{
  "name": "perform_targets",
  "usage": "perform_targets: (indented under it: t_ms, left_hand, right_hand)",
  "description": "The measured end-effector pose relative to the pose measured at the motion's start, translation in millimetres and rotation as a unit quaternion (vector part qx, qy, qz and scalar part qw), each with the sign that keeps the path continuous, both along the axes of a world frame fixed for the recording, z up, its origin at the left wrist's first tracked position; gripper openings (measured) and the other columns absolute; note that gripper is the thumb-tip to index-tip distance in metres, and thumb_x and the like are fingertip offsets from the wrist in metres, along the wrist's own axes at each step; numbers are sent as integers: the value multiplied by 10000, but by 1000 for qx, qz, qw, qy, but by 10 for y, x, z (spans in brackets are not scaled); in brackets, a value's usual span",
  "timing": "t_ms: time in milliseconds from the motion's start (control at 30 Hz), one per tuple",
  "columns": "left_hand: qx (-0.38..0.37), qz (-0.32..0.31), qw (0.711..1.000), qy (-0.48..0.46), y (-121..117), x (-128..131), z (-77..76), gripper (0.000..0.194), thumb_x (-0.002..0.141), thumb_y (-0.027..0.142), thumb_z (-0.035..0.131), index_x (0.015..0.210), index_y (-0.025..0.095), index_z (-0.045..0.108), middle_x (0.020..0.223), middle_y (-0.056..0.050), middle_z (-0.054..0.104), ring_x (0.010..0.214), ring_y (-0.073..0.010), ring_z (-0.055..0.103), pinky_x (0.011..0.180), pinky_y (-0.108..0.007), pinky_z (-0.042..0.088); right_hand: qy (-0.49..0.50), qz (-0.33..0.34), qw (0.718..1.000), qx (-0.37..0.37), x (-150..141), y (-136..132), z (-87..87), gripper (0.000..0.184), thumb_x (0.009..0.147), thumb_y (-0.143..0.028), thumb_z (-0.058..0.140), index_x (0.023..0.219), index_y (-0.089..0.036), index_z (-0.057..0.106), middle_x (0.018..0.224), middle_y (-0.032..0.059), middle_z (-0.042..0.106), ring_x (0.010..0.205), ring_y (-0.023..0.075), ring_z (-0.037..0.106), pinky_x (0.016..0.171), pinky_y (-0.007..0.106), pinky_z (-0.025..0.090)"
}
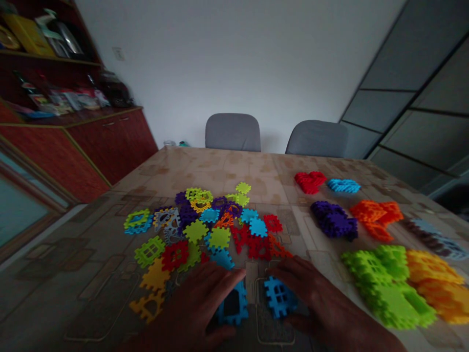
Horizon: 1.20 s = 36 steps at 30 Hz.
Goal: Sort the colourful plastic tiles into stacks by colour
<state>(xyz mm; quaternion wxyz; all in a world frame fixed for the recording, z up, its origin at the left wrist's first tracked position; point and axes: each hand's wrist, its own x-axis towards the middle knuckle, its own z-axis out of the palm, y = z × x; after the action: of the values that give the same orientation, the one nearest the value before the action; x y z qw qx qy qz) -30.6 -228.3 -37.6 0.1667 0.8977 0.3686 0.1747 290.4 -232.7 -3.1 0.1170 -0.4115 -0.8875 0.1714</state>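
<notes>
Low at the table's near side, my left hand (200,305) is spread, its index finger stretched out and its thumb apart. Between them lies a blue toothed plastic building tile (245,300) with a large opening, partly hidden by the hand. My right hand (311,286) curls around a blue window tile (280,296), fingers at its upper edge and thumb by its lower corner. Just beyond the left hand are another blue tile (222,258), a red window tile (175,255) and a yellow-orange tile (156,275).
A mixed pile of tiles, including a lime one (196,231), spreads across the middle left. To the right stand stacks by colour: red (309,181), light blue (343,185), purple (333,220), orange (376,215), grey (436,237), lime (399,296), yellow-orange (445,293). Two grey chairs (232,132) stand behind the table.
</notes>
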Motion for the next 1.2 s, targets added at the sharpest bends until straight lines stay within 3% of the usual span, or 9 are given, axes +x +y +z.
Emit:
perform_targets:
  t_ms: [233, 400, 567, 733, 867, 967, 1067, 1133, 1200]
  left_hand:
    - [-35, -9, 999, 32, 5, 51, 16, 987, 811, 480, 814, 1592, 368, 222, 1459, -89, 564, 1275, -373, 536, 1065, -514, 446]
    - [-48, -12, 998, 45, 24, 80, 61, 926, 790, 369, 796, 1563, 327, 288, 1320, -99, 634, 1203, -358, 568, 1113, -573, 385]
    - [-48, -7, 997, 62, 20, 102, -2, 941, 764, 323, 787, 1558, 315, 280, 1390, -112, 595, 1257, -356, 532, 1133, -542, 386]
    - [0, -32, 998, 51, 31, 72, -146, 977, 802, 460, 771, 1589, 306, 212, 1371, -127, 605, 1225, -394, 559, 1154, -686, 280]
    - [11, -46, 999, 13, 55, -11, 10, 928, 877, 674, 655, 1600, 338, 182, 1428, -104, 590, 1240, -367, 575, 1164, -613, 335]
    - [7, 16, 1000, 4, 189, -181, 229, 724, 929, 572, 642, 1551, 369, 332, 1483, -60, 559, 1327, -333, 525, 1118, -485, 439]
    - [17, 112, 994, -5, 468, -475, 371, 440, 991, 394, 539, 1425, 326, 527, 1428, -41, 609, 1315, -275, 551, 1117, -411, 439]
    - [40, 178, 983, -16, 680, -693, 397, 406, 990, 405, 510, 1363, 263, 583, 1375, -73, 646, 1252, -283, 601, 1092, -408, 458]
    - [46, 202, 978, -15, 859, -865, 397, 418, 991, 417, 489, 1327, 196, 603, 1326, -123, 672, 1206, -314, 628, 1060, -445, 479]
  right_hand:
    - [-2, 13, 1000, -12, 30, -20, -35, 932, 786, -131, 728, 1592, -300, 290, 1563, 122, 467, 1439, 349, 416, 1136, 534, 413]
    - [3, 15, 1000, -5, -2, -3, -44, 888, 764, -89, 664, 1570, -296, 356, 1520, 116, 523, 1400, 326, 474, 1126, 509, 424]
    - [16, 20, 999, 26, -23, 13, -97, 925, 686, -62, 653, 1549, -274, 394, 1463, 122, 578, 1333, 329, 543, 1084, 485, 471]
    - [11, 18, 999, 25, -44, 25, -19, 967, 661, -74, 698, 1553, -282, 384, 1422, 117, 609, 1274, 335, 582, 1037, 466, 508]
    - [2, 17, 1000, 11, -72, 36, 51, 959, 652, -71, 712, 1540, -284, 419, 1381, 100, 639, 1240, 332, 601, 1022, 443, 516]
    - [-3, 12, 1000, 9, -80, 44, 43, 970, 649, -71, 706, 1545, -299, 412, 1392, 93, 633, 1253, 333, 592, 1023, 444, 515]
    - [9, 12, 1000, 20, -63, 33, 22, 997, 653, -66, 716, 1560, -309, 381, 1414, 98, 620, 1261, 333, 592, 1031, 458, 513]
    - [13, 13, 1000, 15, -44, 18, 29, 982, 685, -90, 742, 1565, -322, 373, 1439, 94, 605, 1278, 330, 585, 1044, 457, 509]
    - [18, 11, 1000, 8, -27, 10, 45, 943, 733, -146, 766, 1568, -334, 371, 1465, 86, 586, 1303, 327, 570, 1057, 454, 504]
